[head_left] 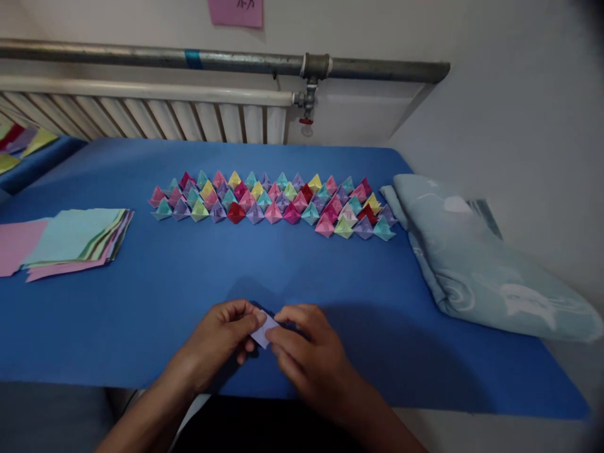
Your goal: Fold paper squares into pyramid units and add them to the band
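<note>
A small folded piece of lavender paper (262, 337) is between my two hands, above the front part of the blue table (189, 302). My left hand (226, 330) pinches its upper left side, thumb on top. At its right side, my right hand (306, 346) grips the paper's edge with thumb and bent fingers. Farther back, several small folded paper boats (274, 212) in pink, teal, yellow, purple and red stand in close rows.
A stack of coloured paper sheets (78, 236) lies at the left. A folded pale green blanket (481, 270) covers the right side. Behind the table are a white radiator (155, 116) and a metal pipe (117, 53).
</note>
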### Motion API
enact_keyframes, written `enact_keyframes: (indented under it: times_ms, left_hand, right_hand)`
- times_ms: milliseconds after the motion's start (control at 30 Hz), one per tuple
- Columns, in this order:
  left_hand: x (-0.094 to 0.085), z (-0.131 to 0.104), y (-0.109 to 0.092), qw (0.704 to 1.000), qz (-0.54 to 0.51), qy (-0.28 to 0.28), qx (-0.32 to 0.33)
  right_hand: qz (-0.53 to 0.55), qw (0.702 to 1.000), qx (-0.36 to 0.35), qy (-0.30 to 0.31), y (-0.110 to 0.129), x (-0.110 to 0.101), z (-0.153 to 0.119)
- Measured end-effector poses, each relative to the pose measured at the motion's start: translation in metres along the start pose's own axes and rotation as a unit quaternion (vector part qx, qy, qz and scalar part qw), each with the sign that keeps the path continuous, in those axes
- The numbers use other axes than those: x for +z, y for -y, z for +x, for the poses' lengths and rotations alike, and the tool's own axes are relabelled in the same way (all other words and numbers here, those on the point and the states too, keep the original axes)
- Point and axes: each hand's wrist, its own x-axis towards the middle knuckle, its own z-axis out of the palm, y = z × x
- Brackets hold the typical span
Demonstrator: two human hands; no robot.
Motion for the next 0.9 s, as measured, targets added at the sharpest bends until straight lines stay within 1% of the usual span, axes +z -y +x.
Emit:
enact_keyframes:
  times_ms: [67,133,167,200,233,267,300,333,367,400,433,500,567,633,733,900]
  left_hand:
    - [0.000,0.001,0.001,1.000,-0.002,0.014,-0.009]
    - [-0.002,0.003,0.004,0.999,0.021,0.027,-0.015]
    - [-0.003,0.003,0.006,0.999,0.049,0.021,-0.008]
    - [-0.004,0.004,0.009,0.996,0.089,0.000,0.014]
    - [-0.005,0.003,0.012,0.988,0.141,-0.035,0.056]
    - [-0.007,0.001,0.016,0.970,0.198,-0.076,0.115]
    - [-0.009,-0.001,0.020,0.942,0.254,-0.116,0.187]
    - [-0.010,-0.004,0.024,0.905,0.305,-0.142,0.260]
    - [-0.012,-0.007,0.029,0.866,0.348,-0.148,0.327]
    - [-0.013,-0.011,0.034,0.828,0.383,-0.142,0.383]
    - [-0.014,-0.014,0.038,0.795,0.412,-0.131,0.426]
    - [-0.016,-0.019,0.046,0.743,0.459,-0.113,0.474]
    - [-0.017,-0.020,0.053,0.713,0.487,-0.112,0.492]
    - [-0.018,-0.020,0.056,0.700,0.501,-0.113,0.497]
    - [-0.019,-0.018,0.057,0.693,0.508,-0.110,0.500]
    - [-0.022,-0.017,0.058,0.682,0.506,-0.109,0.516]
  right_hand:
    - [-0.040,0.998,-0.042,0.004,-0.001,0.003,0.001]
    - [-0.060,0.996,-0.062,0.010,-0.001,0.006,0.002]
    - [-0.068,0.995,-0.066,0.015,-0.001,0.007,0.002]
    - [-0.076,0.995,-0.066,0.023,-0.001,0.008,0.001]
    - [-0.084,0.994,-0.064,0.032,-0.001,0.008,-0.001]
    - [-0.091,0.993,-0.060,0.045,-0.001,0.009,-0.002]
    - [-0.099,0.992,-0.055,0.060,0.000,0.009,-0.004]
    - [-0.105,0.990,-0.050,0.078,0.000,0.009,-0.006]
    - [-0.109,0.988,-0.045,0.098,0.000,0.009,-0.008]
    - [-0.111,0.986,-0.041,0.116,0.000,0.010,-0.009]
    - [-0.113,0.984,-0.037,0.130,0.001,0.010,-0.011]
    - [-0.114,0.982,-0.032,0.144,0.001,0.010,-0.012]
    - [-0.114,0.982,-0.033,0.148,0.002,0.009,-0.011]
    - [-0.116,0.980,-0.031,0.160,0.003,0.008,-0.010]
    - [-0.103,0.978,-0.006,0.180,0.005,0.004,-0.010]
    - [-0.063,0.984,0.031,0.165,0.006,0.001,-0.011]
